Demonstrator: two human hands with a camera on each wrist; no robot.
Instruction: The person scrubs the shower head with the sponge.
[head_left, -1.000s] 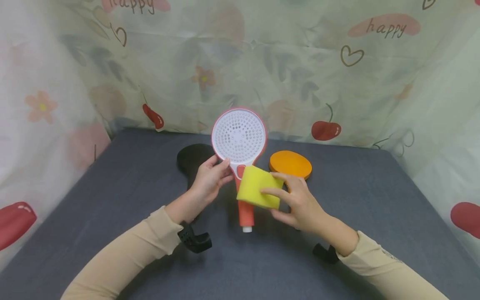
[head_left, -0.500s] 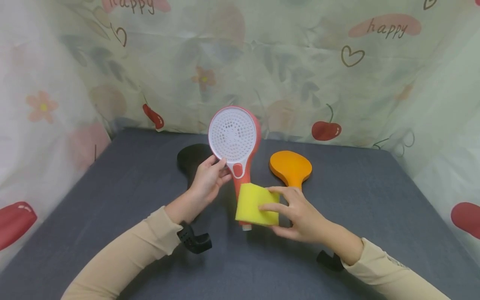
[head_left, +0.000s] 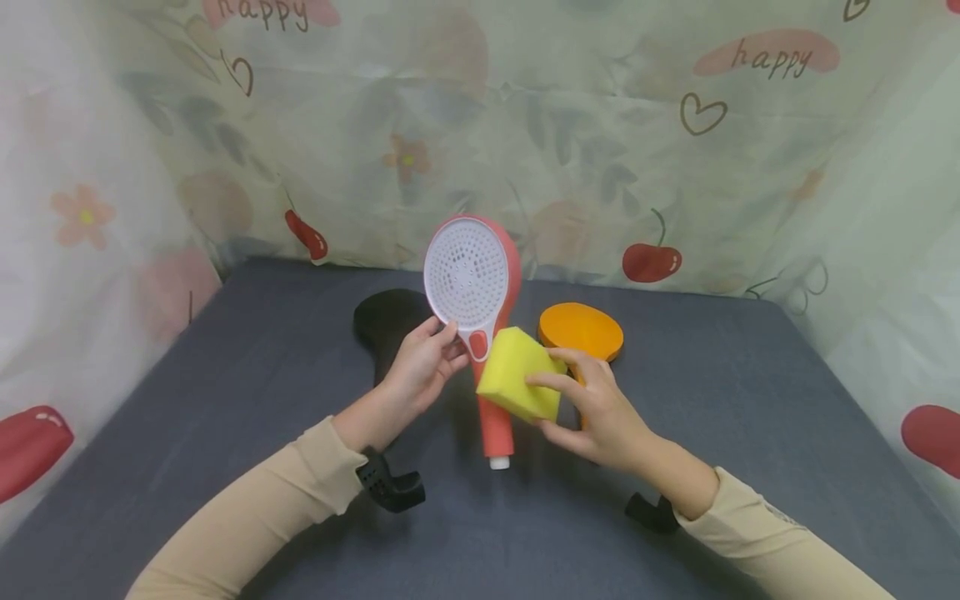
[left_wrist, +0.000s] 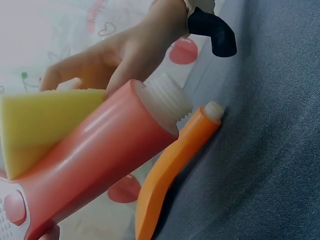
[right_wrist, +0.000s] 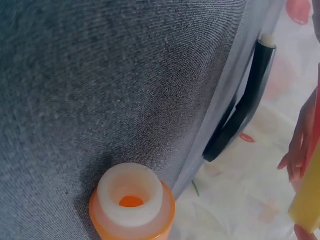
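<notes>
A pale printed curtain (head_left: 480, 108) with flowers, cherries, hearts and the word "happy" hangs round the back and both sides. Below it spreads a dark grey table (head_left: 480, 542). Two beige sleeves (head_left: 262, 500) reach in from the lower corners. The red shower head (head_left: 467, 273) is held up over the table between the hands, its white nozzle face towards the head camera and its handle pointing down. The black shower head (head_left: 386, 321) lies on the table behind the left hand (head_left: 416, 367), partly hidden by it; the orange shower head (head_left: 581, 331) lies behind the right hand (head_left: 609, 417), which covers part of its handle. The left hand pinches the red one just below its face, thumb in front and fingers behind. The right hand grips the yellow sponge (head_left: 521, 375) between thumb and spread fingers, and the sponge rests against the red handle. A black device (head_left: 392, 481) sits at each wrist. Smallest are the red button (head_left: 478, 344) on the neck and the white threaded end (left_wrist: 167, 97).
</notes>
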